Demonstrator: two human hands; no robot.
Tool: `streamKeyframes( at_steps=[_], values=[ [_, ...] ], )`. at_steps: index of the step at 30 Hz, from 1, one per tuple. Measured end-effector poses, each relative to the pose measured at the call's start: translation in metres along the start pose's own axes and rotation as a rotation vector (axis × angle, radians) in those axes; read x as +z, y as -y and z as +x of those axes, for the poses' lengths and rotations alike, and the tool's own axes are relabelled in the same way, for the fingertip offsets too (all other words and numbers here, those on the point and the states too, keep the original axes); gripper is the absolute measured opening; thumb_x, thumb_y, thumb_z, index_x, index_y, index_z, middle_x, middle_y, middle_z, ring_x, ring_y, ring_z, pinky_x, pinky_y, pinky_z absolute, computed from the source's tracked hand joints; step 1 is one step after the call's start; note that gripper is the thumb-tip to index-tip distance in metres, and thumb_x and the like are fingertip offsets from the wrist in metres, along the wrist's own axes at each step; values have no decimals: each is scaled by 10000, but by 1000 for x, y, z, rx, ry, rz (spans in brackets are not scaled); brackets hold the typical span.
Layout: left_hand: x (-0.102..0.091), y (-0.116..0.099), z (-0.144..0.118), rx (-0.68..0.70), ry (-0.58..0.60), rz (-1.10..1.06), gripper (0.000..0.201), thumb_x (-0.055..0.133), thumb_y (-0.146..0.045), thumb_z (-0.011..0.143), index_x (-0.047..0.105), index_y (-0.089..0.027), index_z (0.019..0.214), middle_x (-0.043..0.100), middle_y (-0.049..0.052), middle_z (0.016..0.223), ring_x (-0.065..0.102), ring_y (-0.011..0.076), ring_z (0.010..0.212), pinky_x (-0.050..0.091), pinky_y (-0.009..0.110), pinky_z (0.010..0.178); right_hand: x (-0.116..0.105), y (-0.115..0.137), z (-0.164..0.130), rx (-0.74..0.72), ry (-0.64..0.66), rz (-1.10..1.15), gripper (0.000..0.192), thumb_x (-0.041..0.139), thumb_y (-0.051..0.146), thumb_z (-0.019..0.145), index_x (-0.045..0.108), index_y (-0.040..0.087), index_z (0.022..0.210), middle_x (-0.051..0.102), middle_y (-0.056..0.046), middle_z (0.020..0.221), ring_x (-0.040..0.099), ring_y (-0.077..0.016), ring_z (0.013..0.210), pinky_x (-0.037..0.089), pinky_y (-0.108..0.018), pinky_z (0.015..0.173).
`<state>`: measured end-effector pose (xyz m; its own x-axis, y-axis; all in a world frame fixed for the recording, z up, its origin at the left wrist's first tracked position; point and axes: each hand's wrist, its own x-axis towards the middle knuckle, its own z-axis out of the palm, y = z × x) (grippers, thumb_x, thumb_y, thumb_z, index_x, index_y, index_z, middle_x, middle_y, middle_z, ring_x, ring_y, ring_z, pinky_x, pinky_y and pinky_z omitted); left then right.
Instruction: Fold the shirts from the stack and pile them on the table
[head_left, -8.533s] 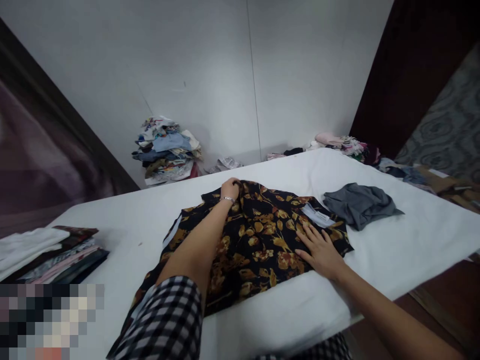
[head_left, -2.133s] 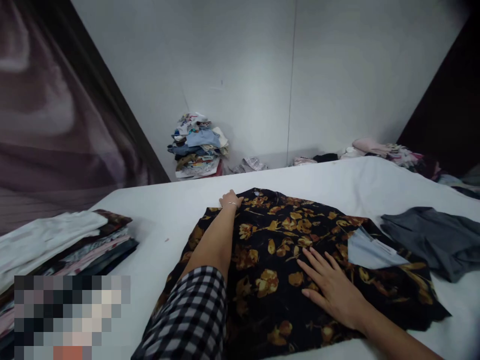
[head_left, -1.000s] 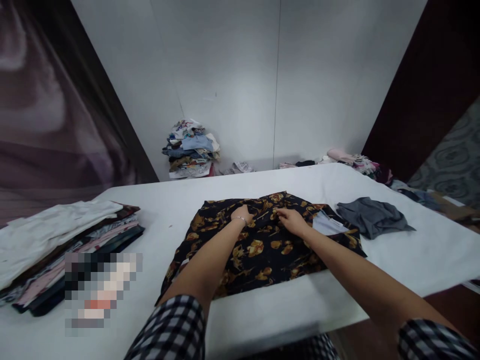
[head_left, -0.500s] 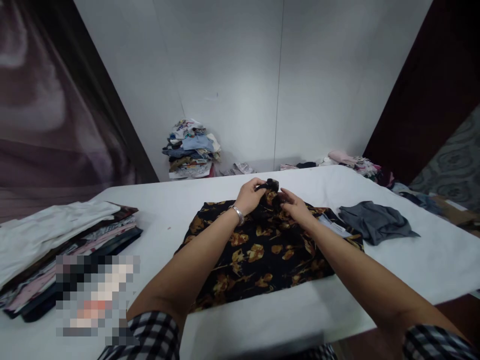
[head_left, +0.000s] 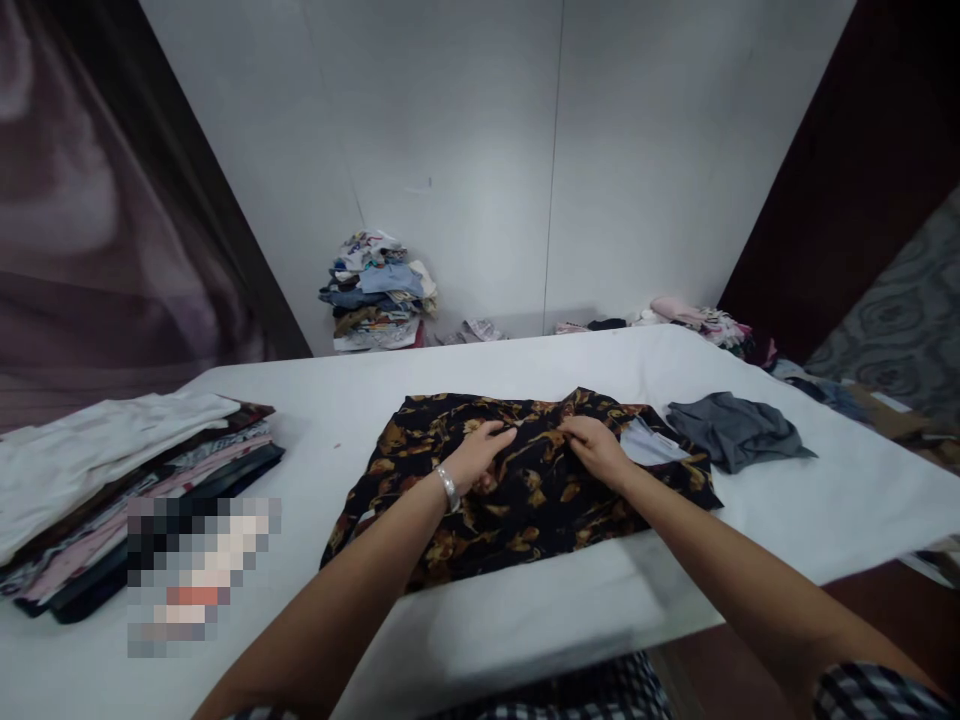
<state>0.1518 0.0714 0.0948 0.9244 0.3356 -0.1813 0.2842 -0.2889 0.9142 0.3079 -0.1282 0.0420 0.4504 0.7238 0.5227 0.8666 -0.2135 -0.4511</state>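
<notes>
A black garment with golden leaf print [head_left: 525, 500] lies spread on the white table [head_left: 787, 500] in front of me. My left hand [head_left: 480, 455], with a silver bracelet at the wrist, pinches a fold of the cloth near the garment's middle. My right hand [head_left: 596, 447] grips the cloth a little to the right of it. Both hands rest low on the fabric, close together. A pale blue inner lining [head_left: 649, 445] shows at the garment's right side.
A stack of folded clothes [head_left: 112, 480] sits on the table's left end. A crumpled grey garment [head_left: 731, 430] lies at the right. Piles of clothes [head_left: 379, 290] lie on the floor by the wall, and more clothes [head_left: 705, 320] lie beyond the table's far right corner.
Half a second ago both hands held a bunch of the cloth lifted near the far edge. They have now come down and toward me, pressing the cloth onto the garment's middle.
</notes>
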Motion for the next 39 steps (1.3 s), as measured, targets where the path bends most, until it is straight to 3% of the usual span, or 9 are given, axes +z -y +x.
streamKeyframes(
  at_steps=[6,10,17,21,26,29,32,36,39],
  values=[
    [24,29,-19,-188,112,-41,739,644,-558,738,454,-205,1359,589,-29,566,426,97,343,283,233,351,6,-6,-34,43,-85,3,367,440,134,755,696,207,1009,680,-82,1059,593,-228,1042,453,-436,959],
    [45,22,-23,-191,99,-142,293,726,-440,703,634,-182,806,420,-85,416,350,57,310,220,181,316,3,-7,-39,125,-106,63,377,437,135,736,705,211,991,694,-76,1034,616,-224,1005,475,-434,936],
    [38,-8,-46,-289,-27,-953,195,728,-277,733,576,-155,730,531,-56,552,388,7,362,204,123,311,-8,11,-64,426,-234,270,334,592,376,782,692,220,1060,658,-96,1163,569,-278,1130,423,-475,998],
    [45,-21,-46,-315,-117,-1091,206,720,-238,741,534,-156,710,518,-63,565,369,-1,368,253,117,333,-2,57,-76,735,-105,714,394,646,461,766,683,210,1069,687,-92,1087,623,-267,1007,522,-409,815],
    [59,-40,-59,90,135,-642,204,628,-372,803,611,-175,851,601,-10,712,503,62,498,398,181,445,15,108,-76,814,-81,1406,288,732,355,698,690,227,953,717,-11,854,654,-173,769,525,-281,677],
    [56,-41,-83,484,-16,-4,292,621,-399,807,662,-204,1021,670,58,959,621,178,838,511,320,759,20,121,-75,805,-119,1716,179,662,353,728,696,196,809,718,-26,772,665,-197,770,536,-322,743],
    [51,-21,-109,702,-214,377,502,667,-450,767,598,-222,1209,562,105,1302,477,292,1226,354,480,1055,19,128,-74,776,-183,1891,235,568,374,791,705,201,874,732,-47,906,656,-230,958,504,-383,899],
    [59,25,-125,570,-279,369,837,720,-418,711,343,-231,1434,311,121,1520,289,301,1392,272,488,1128,14,138,-68,706,-222,1983,378,479,475,844,675,218,1040,699,-57,1092,573,-244,1151,427,-446,1014],
    [69,50,-124,342,-268,103,873,707,-317,704,276,-228,1458,335,107,1509,314,270,1386,275,451,1134,10,144,-62,676,-204,1998,392,458,479,863,647,231,1100,673,-51,1156,550,-239,1186,403,-458,1036]
  ],
)
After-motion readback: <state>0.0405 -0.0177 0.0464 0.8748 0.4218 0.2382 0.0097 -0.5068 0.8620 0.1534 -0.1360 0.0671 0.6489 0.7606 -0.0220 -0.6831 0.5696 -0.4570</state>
